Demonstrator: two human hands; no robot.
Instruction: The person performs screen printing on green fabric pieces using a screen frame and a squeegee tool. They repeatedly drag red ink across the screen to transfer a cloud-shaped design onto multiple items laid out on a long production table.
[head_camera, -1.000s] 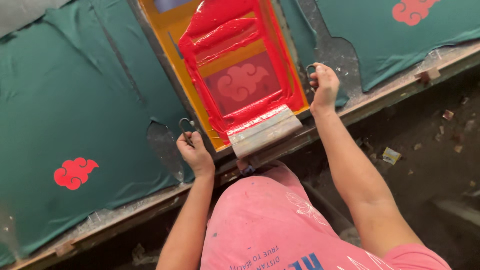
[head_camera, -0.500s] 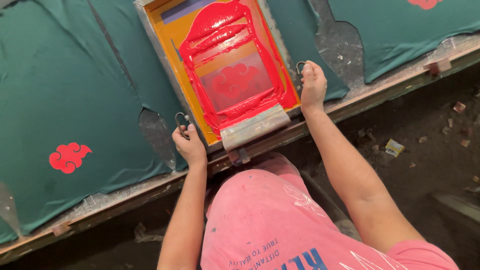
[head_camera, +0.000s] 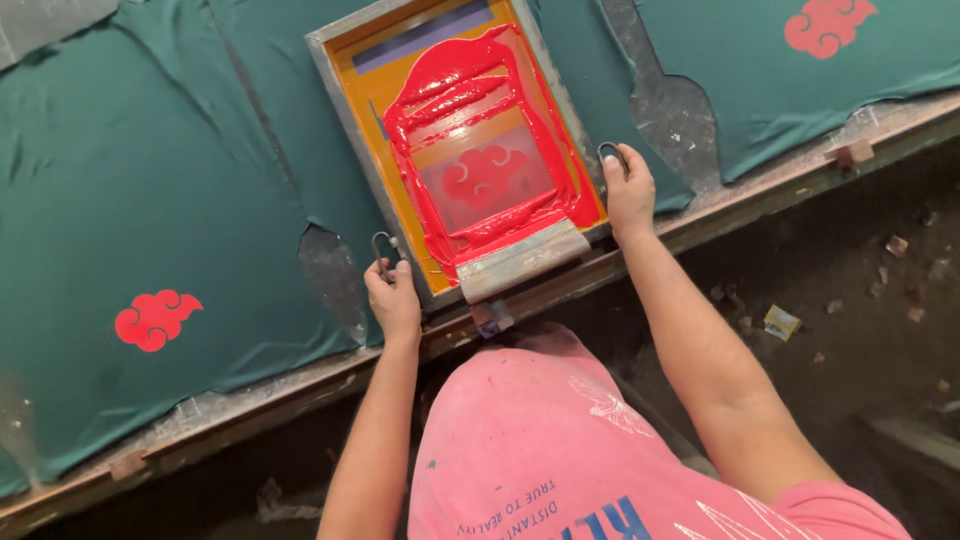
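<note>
I see the printing frame (head_camera: 345, 120) lying flat on the long table (head_camera: 700, 215), tilted a little against the table's edge, on top of a dark green shirt (head_camera: 570, 60). Its orange inside is smeared with thick red ink (head_camera: 450, 85), and a cloud shape (head_camera: 483, 178) shows in the clearer middle of the mesh. A wooden squeegee (head_camera: 522, 260) rests across the near end of the frame, touching the ink.

My left hand (head_camera: 393, 300) has its fingers curled tight around a metal handle (head_camera: 381, 245) at the frame's near left corner. My right hand (head_camera: 630, 190) grips the matching handle (head_camera: 610, 150) on the right side, fingers wrapped over it and pressed together.

To the left lies another green shirt (head_camera: 120, 180) with a red cloud print (head_camera: 155, 320); to the right, beyond the frame, a third one (head_camera: 800, 90) bears the same print (head_camera: 828, 25). Below my arms I see my pink shirt (head_camera: 540, 440), and scraps litter the dark floor (head_camera: 880, 300).
</note>
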